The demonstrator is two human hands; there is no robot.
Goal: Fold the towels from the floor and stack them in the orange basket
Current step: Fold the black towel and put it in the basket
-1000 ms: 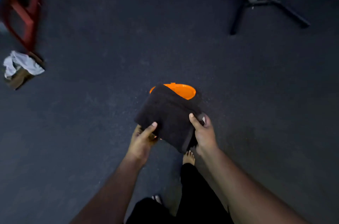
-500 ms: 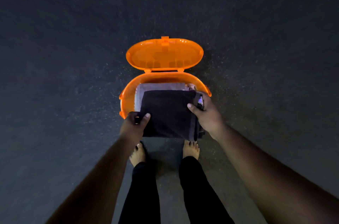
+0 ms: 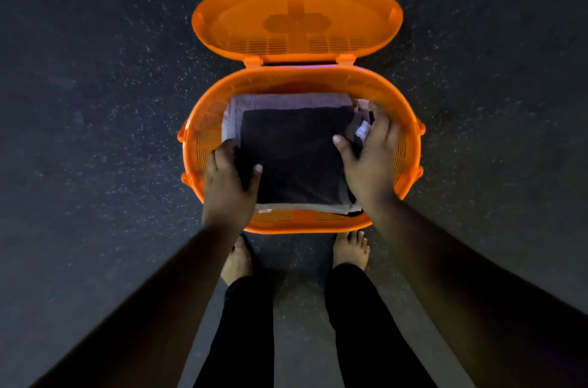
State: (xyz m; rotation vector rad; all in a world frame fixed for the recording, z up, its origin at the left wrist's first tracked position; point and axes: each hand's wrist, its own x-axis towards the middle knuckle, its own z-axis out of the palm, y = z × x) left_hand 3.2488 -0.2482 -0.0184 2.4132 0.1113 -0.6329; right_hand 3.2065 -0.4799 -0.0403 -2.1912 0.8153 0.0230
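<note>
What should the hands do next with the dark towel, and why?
Probably let go and lift out: the dark towel lies flat on the light towel inside the orange basket, with the left hand and right hand gripping its sides.

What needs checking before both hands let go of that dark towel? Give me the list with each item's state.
1. Basket lid open and out of the way: ok.
2. Dark towel inside the orange basket rim: ok.
3. Dark towel on top of the pale towel: ok.
4. Dark towel lying flat, fold intact: ok on top; its right edge under the right hand cannot tell.
5. Left hand and right hand free to release: not ok, both grip the towel's edges.
</note>
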